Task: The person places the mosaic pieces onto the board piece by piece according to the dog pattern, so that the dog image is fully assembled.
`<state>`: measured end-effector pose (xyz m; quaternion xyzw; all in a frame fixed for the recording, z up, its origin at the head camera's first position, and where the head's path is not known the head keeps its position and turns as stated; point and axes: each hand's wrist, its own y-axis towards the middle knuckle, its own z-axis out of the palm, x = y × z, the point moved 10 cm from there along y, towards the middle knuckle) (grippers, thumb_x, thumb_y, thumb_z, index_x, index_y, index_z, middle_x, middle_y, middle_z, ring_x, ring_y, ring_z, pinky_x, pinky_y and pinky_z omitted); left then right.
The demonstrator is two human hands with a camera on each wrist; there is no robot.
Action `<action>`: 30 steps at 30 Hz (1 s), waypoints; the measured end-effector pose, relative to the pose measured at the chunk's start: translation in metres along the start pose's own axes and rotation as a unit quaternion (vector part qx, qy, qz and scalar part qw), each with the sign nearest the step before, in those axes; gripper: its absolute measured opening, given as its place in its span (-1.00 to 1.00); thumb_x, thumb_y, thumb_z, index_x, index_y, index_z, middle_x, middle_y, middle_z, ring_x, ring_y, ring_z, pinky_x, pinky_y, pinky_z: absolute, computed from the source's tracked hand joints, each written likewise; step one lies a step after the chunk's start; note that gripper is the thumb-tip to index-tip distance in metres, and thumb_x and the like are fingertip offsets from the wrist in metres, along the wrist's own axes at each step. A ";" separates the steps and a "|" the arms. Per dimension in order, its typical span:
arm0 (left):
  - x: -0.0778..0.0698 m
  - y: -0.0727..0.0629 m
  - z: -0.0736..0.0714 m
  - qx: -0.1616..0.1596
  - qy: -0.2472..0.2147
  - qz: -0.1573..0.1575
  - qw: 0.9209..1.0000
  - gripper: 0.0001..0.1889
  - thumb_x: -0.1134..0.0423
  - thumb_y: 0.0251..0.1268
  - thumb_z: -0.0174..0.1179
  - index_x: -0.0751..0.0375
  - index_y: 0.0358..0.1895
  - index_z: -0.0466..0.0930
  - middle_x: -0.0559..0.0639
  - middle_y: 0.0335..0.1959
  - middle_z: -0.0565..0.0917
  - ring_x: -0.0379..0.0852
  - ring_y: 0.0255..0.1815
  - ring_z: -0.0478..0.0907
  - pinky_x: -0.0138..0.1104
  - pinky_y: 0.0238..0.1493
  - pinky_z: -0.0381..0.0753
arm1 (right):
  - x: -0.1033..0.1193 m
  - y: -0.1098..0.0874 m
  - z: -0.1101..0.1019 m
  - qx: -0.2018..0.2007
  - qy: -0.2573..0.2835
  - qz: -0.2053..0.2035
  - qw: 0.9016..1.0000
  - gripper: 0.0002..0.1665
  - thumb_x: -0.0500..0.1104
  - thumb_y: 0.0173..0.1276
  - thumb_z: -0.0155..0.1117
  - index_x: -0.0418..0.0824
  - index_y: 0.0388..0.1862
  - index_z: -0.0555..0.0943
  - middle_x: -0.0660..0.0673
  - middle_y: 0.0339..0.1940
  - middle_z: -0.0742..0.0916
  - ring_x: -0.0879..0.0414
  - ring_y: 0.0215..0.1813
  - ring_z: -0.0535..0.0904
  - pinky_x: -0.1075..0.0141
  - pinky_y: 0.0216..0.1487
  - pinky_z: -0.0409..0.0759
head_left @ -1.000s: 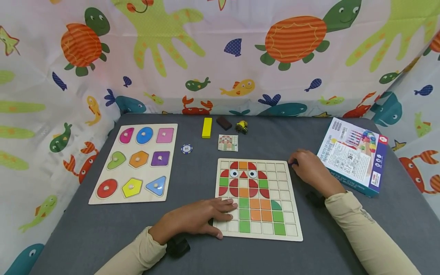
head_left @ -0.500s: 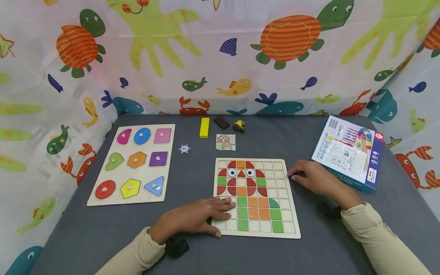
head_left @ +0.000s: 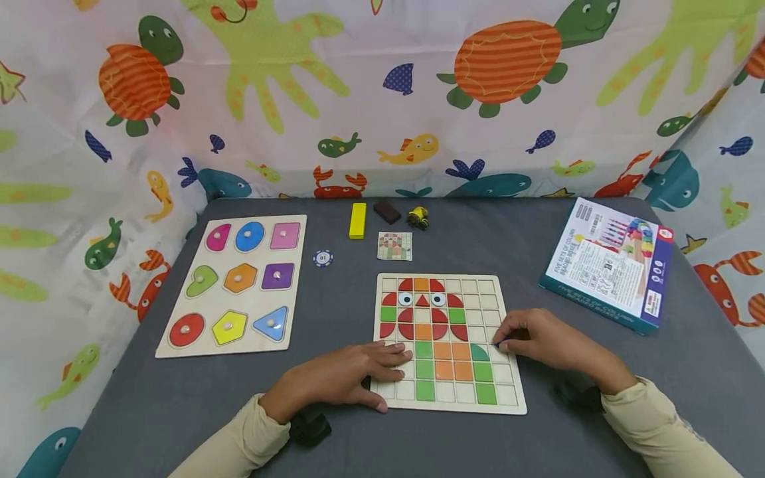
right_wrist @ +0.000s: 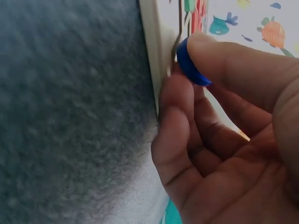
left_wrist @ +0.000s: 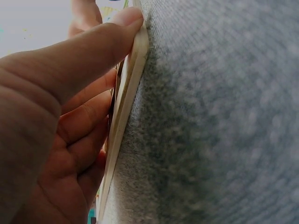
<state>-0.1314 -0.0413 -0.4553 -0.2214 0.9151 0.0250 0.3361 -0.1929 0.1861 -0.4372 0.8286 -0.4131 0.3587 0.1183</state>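
Observation:
A wooden grid board [head_left: 487, 302] lies on the grey table, with red, orange and green flat pieces and two eye pieces set in its squares. My left hand [head_left: 349, 375] rests on its lower left corner, fingers extended over the squares; in the left wrist view the thumb [left_wrist: 93, 53] touches the board's edge. Between thumb and fingers, my right hand [head_left: 546, 338] pinches a small blue piece [right_wrist: 188, 65] with a curved edge, just over the board's right side. The fingers hide part of that piece. A dark green quarter-round piece [head_left: 479, 352] lies just left of it.
A shape puzzle board [head_left: 209, 285] with knobbed pieces lies at the left. A picture card [head_left: 395, 246], poker chip [head_left: 323, 258], yellow block [head_left: 357, 221], dark brown block [head_left: 387, 212] and small yellow-black toy [head_left: 418, 218] lie behind. A box [head_left: 609, 262] stands at the right.
My right hand, pinching the blue piece, has come from beside the board's upper right edge toward me and onto its right column. My left hand has stayed on the board.

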 end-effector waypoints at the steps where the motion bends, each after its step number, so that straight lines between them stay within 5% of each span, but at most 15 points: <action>1: 0.000 0.000 0.000 0.001 -0.001 0.000 1.000 -0.36 -0.02 0.23 0.31 0.12 0.35 0.43 -0.10 0.47 0.25 -0.13 0.51 0.04 -0.14 0.39 0.19 | 0.002 -0.001 0.002 -0.001 -0.002 -0.005 1.000 -0.86 -0.25 0.31 0.34 -0.01 -0.23 0.71 0.14 -0.21 0.66 0.26 -0.21 0.52 0.34 -0.20 0.52; 18: -0.005 -0.002 0.002 0.005 -0.002 0.003 1.000 -0.36 -0.04 0.24 0.30 0.12 0.36 0.43 -0.10 0.47 0.25 -0.14 0.51 0.04 -0.15 0.39 0.19 | 0.018 -0.011 0.012 -0.031 -0.036 -0.016 0.999 -0.87 -0.24 0.23 0.43 0.01 -0.29 0.73 0.15 -0.27 0.59 0.26 -0.27 0.49 0.35 -0.30 0.51; 30: -0.004 0.002 -0.001 0.013 -0.012 0.006 1.000 -0.38 -0.03 0.27 0.28 0.13 0.35 0.45 -0.10 0.46 0.27 -0.15 0.50 0.07 -0.18 0.39 0.21 | 0.017 -0.011 0.006 -0.010 -0.028 -0.006 1.000 -0.84 -0.24 0.28 0.39 -0.12 -0.16 0.72 0.12 -0.25 0.66 0.29 -0.30 0.49 0.35 -0.32 0.53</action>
